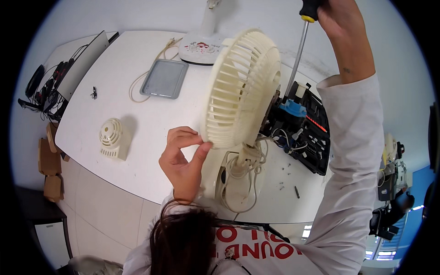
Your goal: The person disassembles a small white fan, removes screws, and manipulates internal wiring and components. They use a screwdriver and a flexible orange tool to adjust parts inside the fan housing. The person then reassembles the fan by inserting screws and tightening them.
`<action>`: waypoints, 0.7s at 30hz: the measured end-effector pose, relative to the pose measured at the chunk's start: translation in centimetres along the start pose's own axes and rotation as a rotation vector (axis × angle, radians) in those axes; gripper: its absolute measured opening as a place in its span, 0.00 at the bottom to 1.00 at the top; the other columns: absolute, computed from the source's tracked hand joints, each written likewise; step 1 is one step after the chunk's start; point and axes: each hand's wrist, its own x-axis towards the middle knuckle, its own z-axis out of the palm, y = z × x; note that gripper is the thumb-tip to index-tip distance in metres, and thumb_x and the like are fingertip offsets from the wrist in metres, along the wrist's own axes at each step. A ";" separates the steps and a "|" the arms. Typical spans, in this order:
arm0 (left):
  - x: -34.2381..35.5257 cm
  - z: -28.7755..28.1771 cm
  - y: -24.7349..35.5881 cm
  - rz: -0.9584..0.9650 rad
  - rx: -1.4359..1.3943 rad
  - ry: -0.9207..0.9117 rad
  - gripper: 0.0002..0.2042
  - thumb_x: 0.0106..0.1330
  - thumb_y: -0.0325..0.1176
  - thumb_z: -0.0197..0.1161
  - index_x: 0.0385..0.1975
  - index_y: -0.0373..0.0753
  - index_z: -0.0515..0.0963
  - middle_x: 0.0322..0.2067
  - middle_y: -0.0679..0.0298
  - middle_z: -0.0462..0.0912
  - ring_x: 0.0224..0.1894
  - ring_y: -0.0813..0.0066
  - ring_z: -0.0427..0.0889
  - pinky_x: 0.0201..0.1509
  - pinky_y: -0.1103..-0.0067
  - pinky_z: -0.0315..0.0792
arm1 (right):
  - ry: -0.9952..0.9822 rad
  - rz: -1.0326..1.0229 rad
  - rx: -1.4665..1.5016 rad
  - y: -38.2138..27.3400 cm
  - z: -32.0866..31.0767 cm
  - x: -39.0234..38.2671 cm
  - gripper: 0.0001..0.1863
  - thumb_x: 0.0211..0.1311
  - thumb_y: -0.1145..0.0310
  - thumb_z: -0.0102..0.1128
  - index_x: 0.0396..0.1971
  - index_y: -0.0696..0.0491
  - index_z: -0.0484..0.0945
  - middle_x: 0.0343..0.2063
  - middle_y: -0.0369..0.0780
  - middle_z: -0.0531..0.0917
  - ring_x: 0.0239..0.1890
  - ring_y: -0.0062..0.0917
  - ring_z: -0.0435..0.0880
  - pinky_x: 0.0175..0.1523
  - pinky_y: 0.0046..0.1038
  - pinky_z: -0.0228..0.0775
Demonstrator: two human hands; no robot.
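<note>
A cream table fan stands tilted in front of me, its round slatted grille (243, 87) facing left. My left hand (181, 160) pinches the lower rim of that grille between thumb and fingers. High at the upper right, my right hand (339, 23) grips the black and yellow handle of a long screwdriver (300, 52). Its shaft slants down to the uncovered fan motor (293, 109), which has a blue part; the tip is hidden there. Loose wires hang below the motor, by the fan's stand (240, 188). A cream vented motor cover (113, 140) sits apart at the left.
Behind the motor lies an open black tool case (317, 153). Several small screws (288, 166) and a thin black rod (297, 192) lie on the white table (151, 128). A grey tray (165, 79), a cable and a white patterned appliance base (201, 49) stand farther back.
</note>
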 end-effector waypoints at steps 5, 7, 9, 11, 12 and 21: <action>0.8 0.1 -0.8 -0.088 -0.002 0.050 0.08 0.50 0.21 0.70 0.29 0.33 0.79 0.31 0.62 0.77 0.40 0.70 0.73 0.48 0.77 0.66 | 0.095 0.215 0.007 -2.6 2.3 -1.1 0.15 0.64 0.65 0.57 0.43 0.60 0.71 0.40 0.46 0.77 0.38 0.29 0.80 0.46 0.29 0.77; 1.0 -0.1 -1.5 -0.112 -0.011 0.061 0.07 0.50 0.22 0.69 0.29 0.33 0.79 0.32 0.62 0.77 0.40 0.71 0.73 0.49 0.77 0.66 | 0.101 0.265 0.035 -2.9 2.5 -1.4 0.16 0.65 0.63 0.56 0.43 0.60 0.72 0.44 0.47 0.75 0.40 0.30 0.79 0.49 0.30 0.76; 1.1 -0.1 -1.9 -0.100 -0.029 0.055 0.07 0.51 0.22 0.69 0.29 0.33 0.79 0.32 0.62 0.77 0.41 0.71 0.73 0.49 0.77 0.65 | -0.008 0.275 0.101 -2.8 1.2 -1.2 0.16 0.65 0.62 0.55 0.43 0.60 0.72 0.44 0.46 0.75 0.39 0.29 0.79 0.48 0.31 0.76; 1.1 -0.1 -2.1 -0.088 -0.042 0.055 0.08 0.51 0.22 0.69 0.29 0.33 0.79 0.32 0.62 0.77 0.41 0.71 0.73 0.50 0.77 0.65 | -0.200 0.284 0.212 -2.1 -0.5 -0.5 0.16 0.66 0.60 0.54 0.42 0.60 0.72 0.41 0.43 0.77 0.38 0.28 0.80 0.46 0.29 0.76; 1.1 -0.1 -2.2 -0.082 -0.047 0.058 0.08 0.51 0.23 0.70 0.29 0.34 0.79 0.32 0.62 0.77 0.41 0.71 0.73 0.50 0.77 0.65 | -0.215 0.219 0.138 -1.9 -0.9 -0.5 0.16 0.66 0.60 0.54 0.42 0.59 0.72 0.39 0.42 0.78 0.36 0.27 0.80 0.45 0.28 0.76; 1.1 0.2 -2.3 -0.053 -0.053 0.042 0.08 0.51 0.23 0.69 0.29 0.34 0.78 0.32 0.63 0.77 0.41 0.70 0.72 0.50 0.77 0.65 | -0.154 -0.059 -0.488 -2.0 -0.7 -0.8 0.23 0.64 0.60 0.57 0.52 0.59 0.69 0.37 0.38 0.80 0.37 0.23 0.82 0.43 0.22 0.76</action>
